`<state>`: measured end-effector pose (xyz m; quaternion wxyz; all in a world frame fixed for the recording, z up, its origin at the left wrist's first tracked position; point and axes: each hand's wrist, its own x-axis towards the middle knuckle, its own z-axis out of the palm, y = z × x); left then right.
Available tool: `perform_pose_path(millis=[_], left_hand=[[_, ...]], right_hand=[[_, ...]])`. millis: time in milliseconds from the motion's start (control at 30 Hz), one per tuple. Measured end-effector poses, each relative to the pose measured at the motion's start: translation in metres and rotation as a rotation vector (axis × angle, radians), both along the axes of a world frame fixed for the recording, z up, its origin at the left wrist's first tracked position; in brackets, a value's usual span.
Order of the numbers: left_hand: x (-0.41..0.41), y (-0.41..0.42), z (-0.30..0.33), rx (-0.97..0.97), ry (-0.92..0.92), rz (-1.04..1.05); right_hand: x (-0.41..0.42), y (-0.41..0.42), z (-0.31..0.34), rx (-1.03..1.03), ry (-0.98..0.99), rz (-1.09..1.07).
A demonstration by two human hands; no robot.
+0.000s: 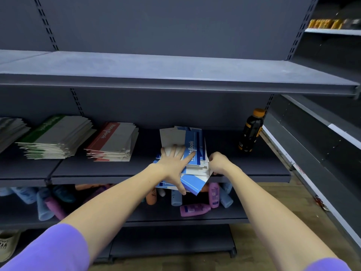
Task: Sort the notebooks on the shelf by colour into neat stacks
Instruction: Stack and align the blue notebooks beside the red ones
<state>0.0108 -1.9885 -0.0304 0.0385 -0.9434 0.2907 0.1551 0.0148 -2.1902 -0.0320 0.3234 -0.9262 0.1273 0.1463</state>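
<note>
On the shelf (78, 169), a grey stack (9, 130) sits at the far left edge, then a green stack (56, 135) and a red stack (115, 141), each fairly squared though their lower edges fan a little. To the right of them lies the blue pile (187, 157), the untidy one: its notebooks are splayed at odd angles and some overhang the shelf's front lip. The left hand (173, 163) presses flat on top with fingers spread, its grip holding nothing, only pinning the pile. The right hand (218, 161) has its fingers curled at the pile's right edge, apparently pinching the corners of a few notebooks. The step in hand looks like squaring up the blues. Next, both hands probably need to push the overhanging notebooks back and align the edges. A dark bottle (252, 132) stands well apart further right.
</note>
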Motion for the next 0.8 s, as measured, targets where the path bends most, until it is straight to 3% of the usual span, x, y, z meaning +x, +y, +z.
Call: perform_pose_path(millis=[367, 567, 800], left_hand=[[-0.014, 0.004, -0.01, -0.016, -0.182, -0.108], [-0.029, 0.001, -0.004, -0.074, -0.067, -0.063], [-0.036, -0.017, -0.007, -0.038, -0.091, 0.05]], right_hand=[[-0.03, 0.004, -0.008, 0.083, -0.137, -0.277], [-0.044, 0.022, -0.005, 0.129, -0.235, -0.416], [-0.045, 0.021, -0.01, 0.186, -0.21, -0.445]])
